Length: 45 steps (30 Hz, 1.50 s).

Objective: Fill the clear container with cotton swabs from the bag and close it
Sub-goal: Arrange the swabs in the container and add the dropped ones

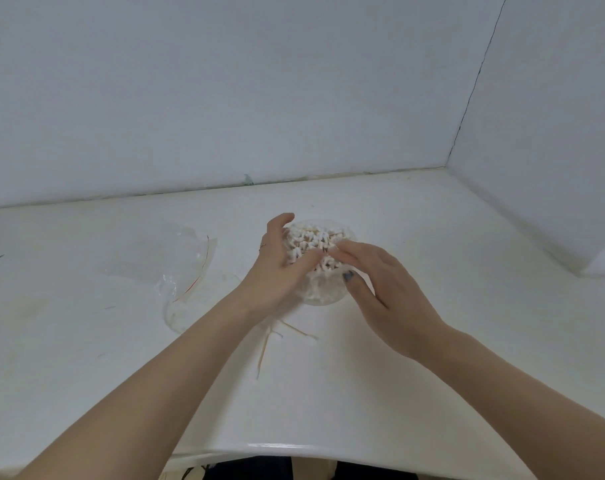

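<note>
The clear round container (323,297) stands on the white table, packed with upright cotton swabs (311,239) whose white tips stick out above its rim. My left hand (282,268) cups the container's left side, fingers curled against the swab tips. From the right, my right hand (380,282) reaches over it, fingertips resting on the tips. The clear plastic bag (187,275), with a red strip along one edge, lies crumpled to the left. No lid is visible to me.
A few loose cotton swabs (277,337) lie on the table (432,341) just in front of the container. White walls close the table at the back and right. The table's front edge runs below my forearms.
</note>
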Tool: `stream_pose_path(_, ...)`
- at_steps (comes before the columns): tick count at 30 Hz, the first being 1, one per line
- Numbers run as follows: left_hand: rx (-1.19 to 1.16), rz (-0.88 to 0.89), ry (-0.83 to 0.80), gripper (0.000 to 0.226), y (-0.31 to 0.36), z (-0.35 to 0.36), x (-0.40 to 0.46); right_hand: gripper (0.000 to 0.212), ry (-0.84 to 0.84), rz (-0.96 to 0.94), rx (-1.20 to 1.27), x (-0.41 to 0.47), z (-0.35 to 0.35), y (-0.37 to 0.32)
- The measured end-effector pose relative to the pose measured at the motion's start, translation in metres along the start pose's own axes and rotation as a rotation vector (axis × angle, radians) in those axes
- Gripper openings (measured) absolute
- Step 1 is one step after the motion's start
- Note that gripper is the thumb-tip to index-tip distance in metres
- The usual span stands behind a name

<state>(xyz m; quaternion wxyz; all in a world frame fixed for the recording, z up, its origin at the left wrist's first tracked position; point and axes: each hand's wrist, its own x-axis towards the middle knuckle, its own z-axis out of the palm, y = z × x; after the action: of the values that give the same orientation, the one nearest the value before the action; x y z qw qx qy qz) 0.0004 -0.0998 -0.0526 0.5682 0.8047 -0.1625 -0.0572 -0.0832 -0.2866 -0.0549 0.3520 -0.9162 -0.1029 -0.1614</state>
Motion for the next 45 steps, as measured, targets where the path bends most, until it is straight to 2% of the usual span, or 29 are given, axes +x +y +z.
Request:
stream_pose_path(4,-0.073,-0.021,-0.026,0.085,-0.008,-0.001,-0.004,0.043,-0.015,0.017,0.034,0.001,0.002,-0.003)
stream_pose_path(11,-0.17,-0.045,-0.006,0.069,-0.006,0.001,0.001,0.045,0.006,0.031,0.046,-0.003,0.007,-0.003)
stream_pose_path(13,-0.127,-0.041,-0.01,0.073,-0.009,0.001,0.002,0.045,0.007,0.007,0.033,-0.003,0.011,-0.004)
stream_pose_path(17,-0.103,-0.058,0.012,0.07,-0.004,0.0,0.004,0.041,0.121,0.018,0.055,-0.005,0.013,-0.005)
stream_pose_path(20,-0.071,-0.056,-0.007,0.074,-0.001,0.001,0.007,0.041,0.098,0.034,0.044,-0.004,0.012,-0.004)
stream_pose_path(27,-0.009,-0.049,0.027,0.062,0.004,0.005,0.01,0.035,0.157,0.05,0.05,-0.005,0.011,-0.006)
stream_pose_path(37,-0.008,-0.066,0.04,0.062,0.008,0.01,0.009,0.04,0.153,0.022,0.078,-0.009,0.011,-0.008)
stream_pose_path(41,-0.003,-0.077,0.049,0.059,0.01,0.01,0.009,0.037,0.115,-0.019,-0.028,-0.011,0.01,-0.003)
stream_pose_path(45,-0.078,-0.149,0.065,0.06,0.012,0.016,0.009,0.032,0.078,0.009,0.002,-0.005,0.009,-0.004)
